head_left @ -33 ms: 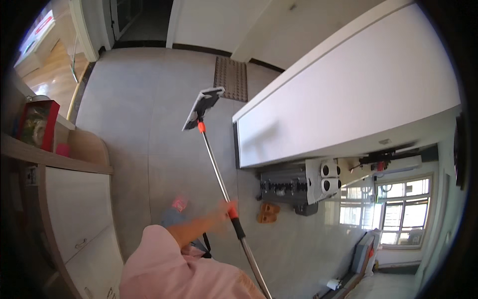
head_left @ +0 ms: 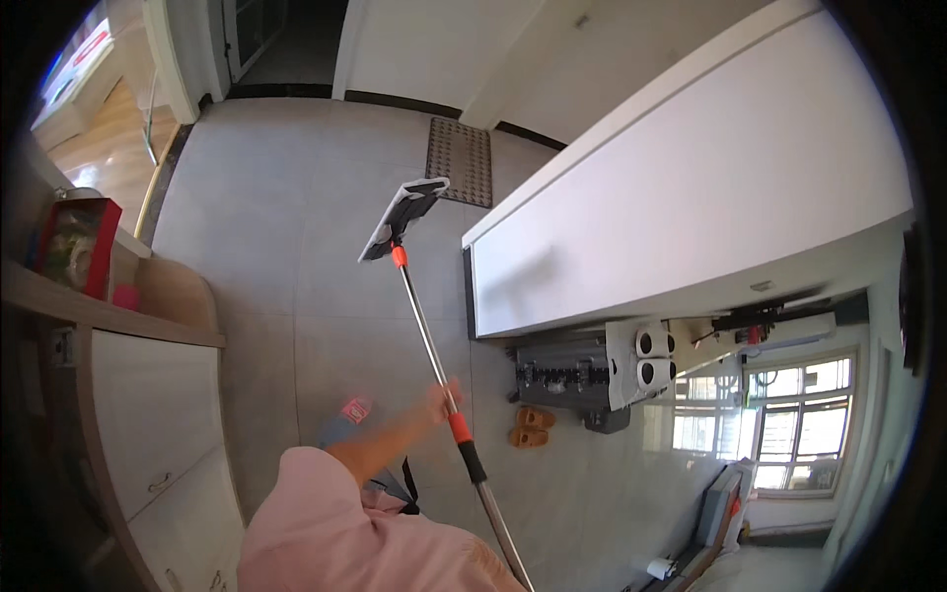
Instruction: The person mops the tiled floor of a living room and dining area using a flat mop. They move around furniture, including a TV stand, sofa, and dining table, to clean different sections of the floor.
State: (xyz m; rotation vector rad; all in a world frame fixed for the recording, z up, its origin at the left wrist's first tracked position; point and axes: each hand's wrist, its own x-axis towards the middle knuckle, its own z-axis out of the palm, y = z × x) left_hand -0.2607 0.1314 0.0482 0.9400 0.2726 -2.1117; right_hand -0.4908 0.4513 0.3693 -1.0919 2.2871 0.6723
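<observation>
A flat mop runs from the lower edge up to the middle of the view. Its long silver pole (head_left: 424, 331) has an orange collar (head_left: 460, 427) and a black grip below that. At the far end is the mop head (head_left: 404, 219), a black plate with a white pad, tilted; I cannot tell whether it touches the floor. My left hand (head_left: 444, 403) is closed around the silver pole just above the orange collar. The pole's near end leaves the picture at the bottom. My right hand does not show.
At left stands a cabinet (head_left: 158, 424) with a red box (head_left: 94, 247) on its shelf. A tall white panel (head_left: 671, 187) rises at right. Beyond it are a grey suitcase (head_left: 562, 375), orange slippers (head_left: 533, 427) and white slippers (head_left: 653, 357). A doormat (head_left: 460, 163) lies ahead.
My left hand has slid up the pole, from around the orange collar to just above it. The mop head has barely shifted.
</observation>
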